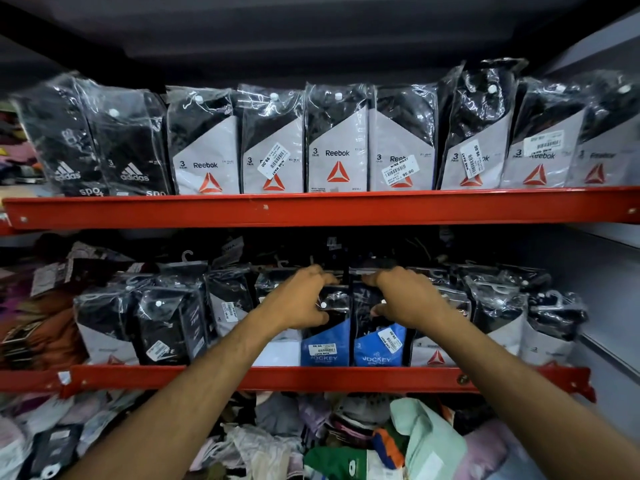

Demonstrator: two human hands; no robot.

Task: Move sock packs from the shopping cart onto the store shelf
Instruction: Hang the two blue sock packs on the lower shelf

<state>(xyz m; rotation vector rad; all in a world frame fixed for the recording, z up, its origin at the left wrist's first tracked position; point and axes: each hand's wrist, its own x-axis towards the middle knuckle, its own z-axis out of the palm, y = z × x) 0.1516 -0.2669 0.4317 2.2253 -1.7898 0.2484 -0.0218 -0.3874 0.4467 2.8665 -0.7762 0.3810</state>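
Two blue Jockey sock packs stand side by side on the middle shelf [311,378]. My left hand [300,301] grips the top of the left Jockey pack [325,346], fingers curled over its upper edge. My right hand [405,295] holds the top of the right Jockey pack [377,348] the same way. Both packs rest upright behind the red shelf lip. The shopping cart is out of view.
Reebok packs [337,147] and black Adidas packs [133,147] line the upper shelf [311,207]. More plastic-wrapped packs [166,323] crowd the middle shelf on both sides of my hands. Loose clothing [346,438] is heaped on the shelf below.
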